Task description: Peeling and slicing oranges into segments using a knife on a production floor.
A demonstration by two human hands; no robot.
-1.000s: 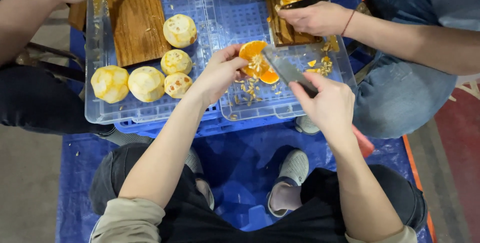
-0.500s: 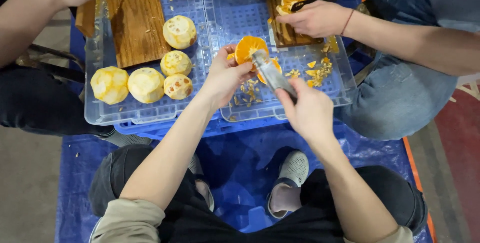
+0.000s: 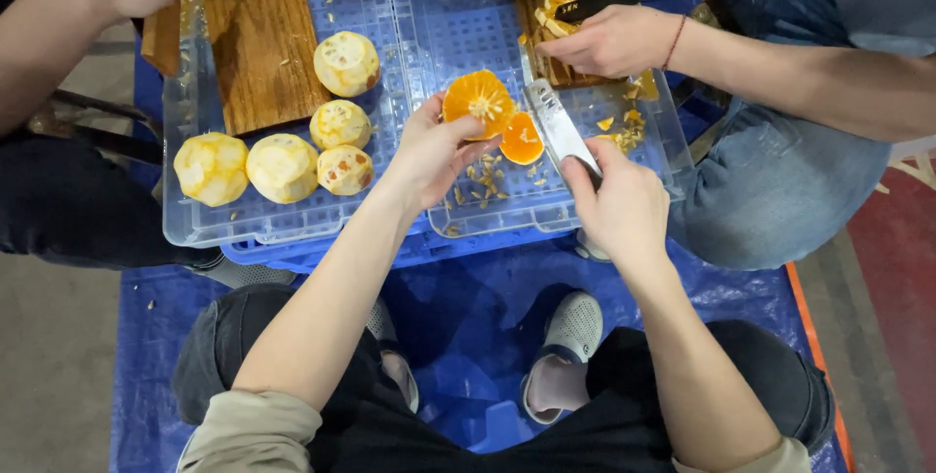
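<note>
Left hand: my left hand [image 3: 434, 151] pinches the orange half [image 3: 480, 99] at its edge, cut side up, wet and bumpy.
Right hand: my right hand [image 3: 619, 208] is curled tight around the knife [image 3: 558, 128].
Knife: flat, shiny blade, long way pointing up and a bit left, away from me.
Where: the orange half sits just left of the blade tip; my left hand is nearer.
Small piece: another orange piece [image 3: 522, 139] touches the blade.
Under it all: a clear plastic tray [image 3: 292, 224] with seeds [image 3: 483, 180].
Nearby: five peeled oranges [image 3: 281, 167], pale and rough.

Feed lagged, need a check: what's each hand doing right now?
Left hand: closed on an orange half, cut face up.
Right hand: closed on a knife, blade beside the half.
</note>
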